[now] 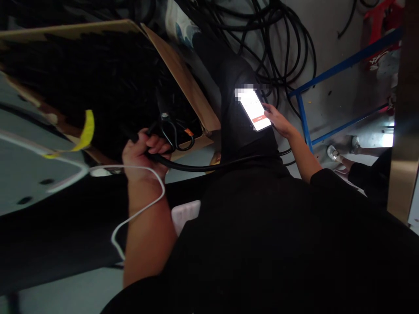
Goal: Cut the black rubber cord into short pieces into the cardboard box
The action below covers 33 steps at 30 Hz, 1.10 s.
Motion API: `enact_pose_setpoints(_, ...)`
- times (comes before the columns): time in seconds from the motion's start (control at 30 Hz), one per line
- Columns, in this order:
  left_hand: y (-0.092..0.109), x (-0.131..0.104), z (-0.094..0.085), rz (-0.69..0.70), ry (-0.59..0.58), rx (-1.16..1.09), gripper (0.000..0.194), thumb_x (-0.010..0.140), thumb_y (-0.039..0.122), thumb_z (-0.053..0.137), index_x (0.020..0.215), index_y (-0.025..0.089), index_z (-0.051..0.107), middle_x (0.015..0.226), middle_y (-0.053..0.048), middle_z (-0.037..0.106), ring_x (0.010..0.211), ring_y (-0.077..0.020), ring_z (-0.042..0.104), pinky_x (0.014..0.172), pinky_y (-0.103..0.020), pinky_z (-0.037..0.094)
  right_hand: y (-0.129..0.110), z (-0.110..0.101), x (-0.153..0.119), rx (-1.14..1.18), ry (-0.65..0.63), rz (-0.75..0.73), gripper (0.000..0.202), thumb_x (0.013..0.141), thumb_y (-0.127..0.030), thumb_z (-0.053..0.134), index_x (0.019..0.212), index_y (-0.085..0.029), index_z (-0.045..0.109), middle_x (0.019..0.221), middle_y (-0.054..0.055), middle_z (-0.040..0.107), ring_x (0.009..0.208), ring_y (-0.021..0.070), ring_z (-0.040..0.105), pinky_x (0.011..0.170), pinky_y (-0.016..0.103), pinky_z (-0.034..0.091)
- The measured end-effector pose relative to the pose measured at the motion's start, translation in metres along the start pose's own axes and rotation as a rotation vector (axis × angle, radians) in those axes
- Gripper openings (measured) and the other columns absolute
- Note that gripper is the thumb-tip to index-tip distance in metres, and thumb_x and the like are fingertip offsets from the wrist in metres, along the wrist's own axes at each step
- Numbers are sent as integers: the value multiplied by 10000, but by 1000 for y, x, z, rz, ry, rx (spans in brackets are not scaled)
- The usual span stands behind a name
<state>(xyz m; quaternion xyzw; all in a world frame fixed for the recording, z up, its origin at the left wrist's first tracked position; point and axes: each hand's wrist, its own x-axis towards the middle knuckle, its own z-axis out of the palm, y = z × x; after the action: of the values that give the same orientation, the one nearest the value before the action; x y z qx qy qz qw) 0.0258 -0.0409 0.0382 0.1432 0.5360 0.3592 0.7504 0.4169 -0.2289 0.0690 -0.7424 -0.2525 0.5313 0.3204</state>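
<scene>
My left hand (145, 150) is closed around a thick black cable (193, 167) at the near edge of a cardboard box (183, 74). Scissors with black handles (170, 131) and a small orange mark lie against that hand's fingers; whether they are gripped too is unclear. Dark pieces (81, 78) fill the box. On the right, my right hand (276, 118) holds a phone (253, 109) with a lit white screen, above my dark-clad leg. The cable runs from my left hand across my lap towards the right.
Coiled black cables (288, 43) lie on the floor beyond my leg. A blue metal frame (303, 117) stands at the right, near another person's shoes (334, 152). A white cord (140, 211), a yellow strip (87, 131) and a white device (186, 213) are near my left arm.
</scene>
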Motion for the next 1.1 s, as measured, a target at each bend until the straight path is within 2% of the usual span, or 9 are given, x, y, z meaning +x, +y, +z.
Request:
enact_pose_setpoints(0.07,-2,3,0,-6,24,-13,342,1144,134,891,916,196,645,667,103,448,513,-55,303,533,-121,309,-2,0,-1,-2,7,-2,916,1163,-886,760,1856,-298,649,1797,163,780,1773,459,683,1537,778,557)
enact_pose_setpoints(0.2,-4,6,1,-55,107,-70,299,1173,7,624,947,203,628,646,91,466,496,-82,351,528,-148,331,4,-3,3,22,29,26,895,1195,-894,666,1833,-266,645,1824,166,775,1765,429,705,1534,732,579)
enact_pose_setpoints(0.27,-4,6,3,-54,128,-78,314,1166,-22,557,961,205,626,640,86,477,488,-88,361,525,-154,332,8,-4,5,33,42,42,883,1202,-888,638,1825,-263,648,1839,161,767,1758,410,715,1538,698,583)
enact_pose_setpoints(0.47,-5,7,7,-19,118,-48,302,1138,-25,634,964,219,597,631,97,477,497,-92,366,535,-153,319,8,-3,7,-45,25,15,918,1172,-915,712,1841,-289,658,1789,145,797,1740,412,712,1500,717,604)
enact_pose_setpoints(0.63,-7,10,5,18,71,-37,334,1089,39,830,949,224,590,642,111,472,517,-82,372,547,-156,299,10,-4,8,-36,39,10,924,1186,-914,678,1858,-280,652,1812,157,783,1732,418,727,1505,729,600)
enact_pose_setpoints(0.8,-9,10,6,21,89,-55,286,1102,-25,703,965,215,630,627,93,474,507,-99,364,536,-165,292,1,-2,5,-74,22,6,949,1151,-952,712,1836,-299,665,1816,159,782,1748,438,716,1502,760,594)
enact_pose_setpoints(0.93,-9,8,10,26,88,-39,281,1121,0,746,984,219,637,639,97,487,513,-95,378,541,-160,292,-6,1,3,-34,53,28,954,1142,-965,710,1820,-295,675,1813,160,782,1753,429,714,1528,752,570)
enact_pose_setpoints(1.1,-6,6,14,2,130,-46,335,1132,-70,562,974,216,633,622,86,482,492,-108,363,527,-171,285,4,-2,8,-66,55,19,919,1165,-930,687,1836,-303,656,1819,154,782,1755,419,711,1528,749,564)
